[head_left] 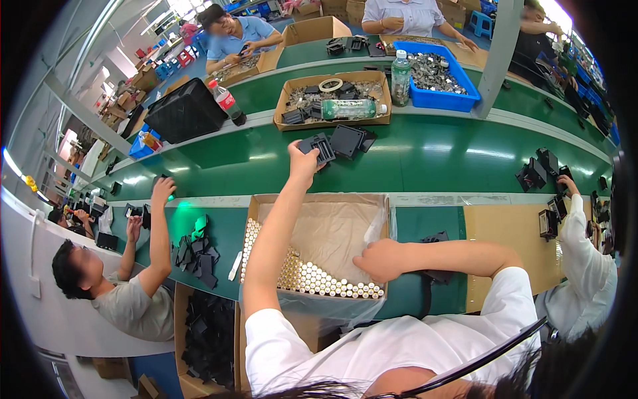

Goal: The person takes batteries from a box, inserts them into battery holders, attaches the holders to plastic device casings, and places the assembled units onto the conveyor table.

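My left hand (303, 161) reaches out over the green conveyor belt, its fingers closed on a black plastic battery case (323, 147) with open slots. Two or so more black cases (348, 141) sit right beside it on the belt. Nearer to me, a cardboard box (319, 219) holds rows of small cylindrical batteries (309, 278), standing upright along its near and left sides. Over the right side of that box is my right hand (380, 260), its fingers curled; whatever they may hold is hidden.
Black plastic pieces (197, 256) lie piled left of the box. Beyond the belt stand a carton of metal parts (282, 100), a blue tray (475, 96) and bottles (401, 78). A person at left (133, 299) and another at right (585, 279) reach toward the belt.
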A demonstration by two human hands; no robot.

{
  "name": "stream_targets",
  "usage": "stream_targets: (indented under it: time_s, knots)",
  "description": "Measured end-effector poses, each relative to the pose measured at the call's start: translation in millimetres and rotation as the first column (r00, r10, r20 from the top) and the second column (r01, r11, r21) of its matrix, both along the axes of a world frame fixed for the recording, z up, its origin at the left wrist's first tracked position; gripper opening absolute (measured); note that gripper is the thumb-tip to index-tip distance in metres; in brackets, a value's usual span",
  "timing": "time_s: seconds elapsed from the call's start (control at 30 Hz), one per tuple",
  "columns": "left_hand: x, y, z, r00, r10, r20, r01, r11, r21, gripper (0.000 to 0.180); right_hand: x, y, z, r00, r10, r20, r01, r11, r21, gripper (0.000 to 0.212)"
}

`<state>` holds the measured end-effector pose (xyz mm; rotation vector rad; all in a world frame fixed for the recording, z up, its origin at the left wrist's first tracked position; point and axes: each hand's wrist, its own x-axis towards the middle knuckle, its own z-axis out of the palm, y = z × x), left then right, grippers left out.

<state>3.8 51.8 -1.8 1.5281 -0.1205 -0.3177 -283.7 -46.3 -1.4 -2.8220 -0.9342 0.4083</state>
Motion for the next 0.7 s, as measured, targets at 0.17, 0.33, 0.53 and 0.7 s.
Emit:
stream_targets:
  time_s: [0.17,0.33,0.53,0.7]
  knots:
    - [29.3,2.5,-11.8,0.854,0.017,0.52,-0.193,0.938,0.287,0.036,0.3,-14.7,-6.4,0.978,0.081,0.193,-0.133,0.953,0.273,0.019]
    - [56.6,9.8,-30.7,0.819,0.029,0.573,-0.233,0.93,0.285,0.026,5.9,-19.8,-8.8,0.964,0.008,0.267,-0.15,0.842,0.518,0.016]
    - [47.5,25.4,-0.7,0.989,0.034,0.147,-0.059,0.984,0.17,0.026,117.4,-58.2,25.9,0.872,-0.362,-0.329,0.424,0.225,0.877,0.006]
    - [50.6,23.7,4.3,0.991,0.102,0.084,-0.105,0.994,0.03,0.023,260.6,-127.3,-17.4,0.462,0.202,-0.863,0.816,-0.479,0.325,0.011]
